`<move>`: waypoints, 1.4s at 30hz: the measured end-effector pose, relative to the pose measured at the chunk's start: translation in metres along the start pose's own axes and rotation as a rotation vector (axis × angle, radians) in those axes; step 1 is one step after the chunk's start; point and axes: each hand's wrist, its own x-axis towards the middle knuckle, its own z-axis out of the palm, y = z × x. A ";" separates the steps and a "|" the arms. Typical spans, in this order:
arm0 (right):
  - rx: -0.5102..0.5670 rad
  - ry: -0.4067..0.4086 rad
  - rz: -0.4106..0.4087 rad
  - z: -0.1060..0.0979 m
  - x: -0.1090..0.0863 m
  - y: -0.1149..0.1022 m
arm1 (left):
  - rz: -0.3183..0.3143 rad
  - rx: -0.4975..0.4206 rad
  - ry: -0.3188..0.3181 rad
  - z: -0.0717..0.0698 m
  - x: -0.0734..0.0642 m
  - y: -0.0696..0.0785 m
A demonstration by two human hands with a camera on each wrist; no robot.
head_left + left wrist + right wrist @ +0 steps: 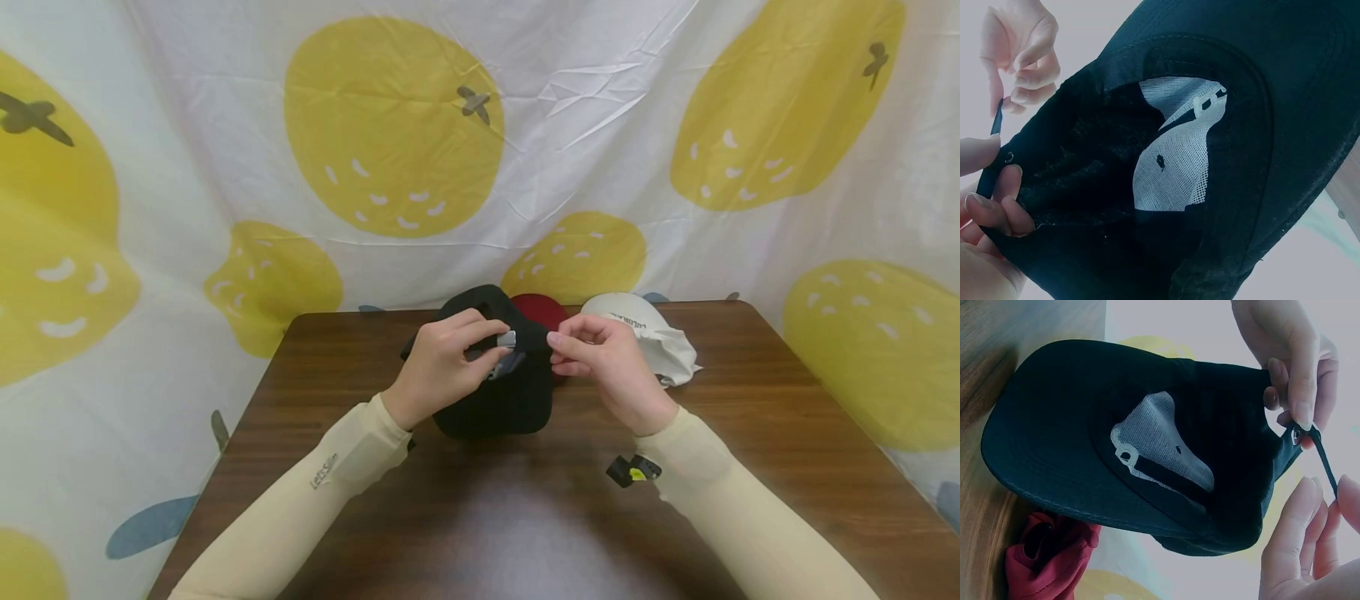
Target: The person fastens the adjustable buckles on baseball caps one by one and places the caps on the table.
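A black baseball cap [491, 408] is held up by both hands over the table, its brim toward me and its inside showing white mesh [1175, 165] in the left wrist view. My left hand [450, 354] pinches the cap's back strap at a small metal buckle [507, 339]. Opposite it, the right hand [607, 362] pinches the end of the thin black strap [1325, 461] between thumb and fingertips. The strap stretches between the two hands in the right wrist view.
Behind the black cap, a red cap [542, 310] lies on the brown wooden table [330, 375]. A white cap [671, 350] with dark lettering sits to its right. A white curtain [570, 167] with yellow lemon prints hangs along the table's back and sides.
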 end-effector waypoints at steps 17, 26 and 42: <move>0.006 -0.006 0.001 -0.001 -0.001 0.001 | 0.013 0.010 -0.001 0.000 -0.001 0.000; 0.012 0.002 0.008 -0.002 -0.001 0.001 | 0.013 0.008 -0.005 0.000 -0.003 -0.001; 0.004 0.001 0.009 -0.004 -0.002 0.002 | 0.022 0.008 -0.018 -0.003 -0.005 -0.003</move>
